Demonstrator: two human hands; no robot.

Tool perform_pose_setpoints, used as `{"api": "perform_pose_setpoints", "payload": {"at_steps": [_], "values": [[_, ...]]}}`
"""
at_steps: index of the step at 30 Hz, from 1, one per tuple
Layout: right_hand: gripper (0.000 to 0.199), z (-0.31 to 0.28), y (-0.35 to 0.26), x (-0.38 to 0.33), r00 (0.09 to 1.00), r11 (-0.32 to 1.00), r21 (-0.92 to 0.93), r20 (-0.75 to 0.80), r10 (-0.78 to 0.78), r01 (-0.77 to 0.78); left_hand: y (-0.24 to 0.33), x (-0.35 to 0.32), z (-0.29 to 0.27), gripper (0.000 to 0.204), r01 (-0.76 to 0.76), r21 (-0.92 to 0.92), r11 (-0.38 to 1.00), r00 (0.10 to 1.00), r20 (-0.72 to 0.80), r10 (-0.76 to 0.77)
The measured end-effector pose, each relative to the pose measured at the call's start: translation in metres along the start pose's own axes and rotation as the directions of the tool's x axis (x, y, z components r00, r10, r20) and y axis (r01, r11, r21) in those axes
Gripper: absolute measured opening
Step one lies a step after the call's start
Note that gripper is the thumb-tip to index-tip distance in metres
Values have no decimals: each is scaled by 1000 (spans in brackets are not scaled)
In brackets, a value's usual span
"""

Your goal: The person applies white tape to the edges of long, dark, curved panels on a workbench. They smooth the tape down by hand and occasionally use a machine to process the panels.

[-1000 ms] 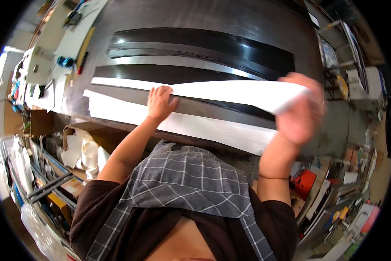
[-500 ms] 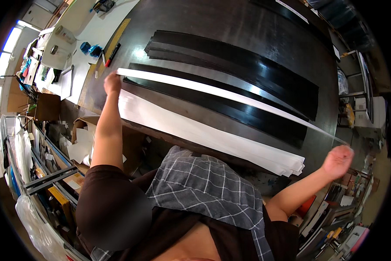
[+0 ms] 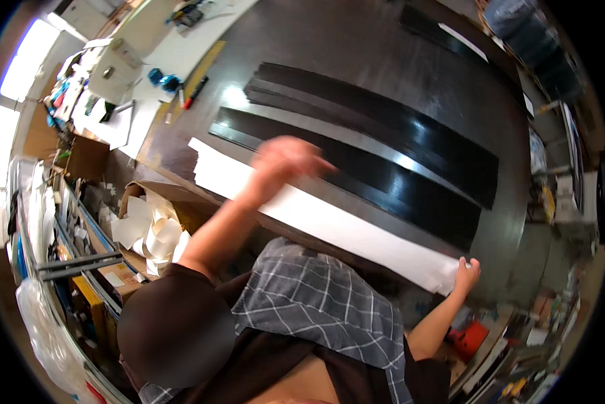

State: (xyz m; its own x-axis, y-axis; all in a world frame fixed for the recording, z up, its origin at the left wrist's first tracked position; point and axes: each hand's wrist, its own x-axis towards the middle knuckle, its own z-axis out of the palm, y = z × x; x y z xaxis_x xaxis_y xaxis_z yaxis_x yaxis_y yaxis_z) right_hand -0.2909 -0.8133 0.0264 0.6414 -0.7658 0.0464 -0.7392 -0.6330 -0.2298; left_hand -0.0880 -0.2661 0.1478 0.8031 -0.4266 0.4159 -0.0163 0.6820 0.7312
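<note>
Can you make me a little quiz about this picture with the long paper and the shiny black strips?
1. True or false: the right hand is at the far end of the long white sheet.
2. Which is blurred, as if moving: A the left hand, B the black strips, C the cardboard box?
3. What colour is the dark table under the strips?

Key: 1 true; 2 A; 3 dark brown.

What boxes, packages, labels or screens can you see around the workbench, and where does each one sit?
Cardboard box: open, brown, left of the bench, filled with white paper scraps.
Closed brown carton: further left, by the bench edge.
White label strip: narrow, on a black strip at the bench's far end.
No screen can be made out.
</note>
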Motion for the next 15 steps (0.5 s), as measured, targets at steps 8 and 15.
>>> {"api": "perform_pose_setpoints", "payload": {"at_steps": [8,15], "values": [[58,42,-26,40,985,998,28,160,-63,59,14,71,339,56,737,-675,-35,650,693,311],[74,39,-24,41,987,998,-28,154,-43,48,-15,72,399,53,802,-555,-221,596,765,243]]}}
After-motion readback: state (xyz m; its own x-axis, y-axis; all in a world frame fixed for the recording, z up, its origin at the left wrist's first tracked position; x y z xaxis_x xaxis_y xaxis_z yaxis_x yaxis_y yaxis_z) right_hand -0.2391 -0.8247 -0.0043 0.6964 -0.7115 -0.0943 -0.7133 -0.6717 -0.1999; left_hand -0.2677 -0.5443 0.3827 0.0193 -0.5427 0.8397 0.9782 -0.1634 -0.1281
